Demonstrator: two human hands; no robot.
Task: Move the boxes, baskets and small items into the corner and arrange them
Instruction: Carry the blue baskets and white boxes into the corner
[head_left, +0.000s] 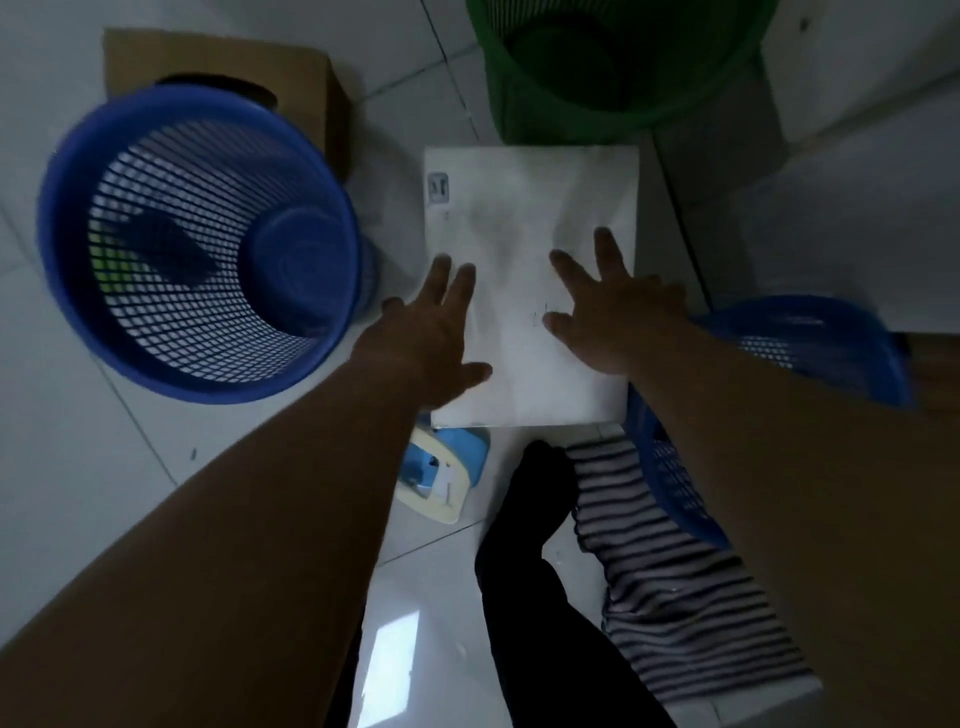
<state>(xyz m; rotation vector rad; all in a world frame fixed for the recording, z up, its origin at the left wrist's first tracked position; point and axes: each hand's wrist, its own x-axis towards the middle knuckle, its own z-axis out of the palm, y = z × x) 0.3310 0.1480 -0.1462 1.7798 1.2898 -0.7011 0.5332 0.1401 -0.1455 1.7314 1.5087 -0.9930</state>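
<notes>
White and flat, the box (524, 202) lies on the tiled floor (78, 493) straight ahead of the person, its long axis running away from them toward the green basket (524, 104). Both hands are spread with straight fingers over its near half, gripping nothing. The left hand (436, 338) is at the near-left edge and the right hand (613, 317) reaches slightly farther in. A forward push looks likeliest — the blue basket (57, 244) stands just beside its left edge.
</notes>
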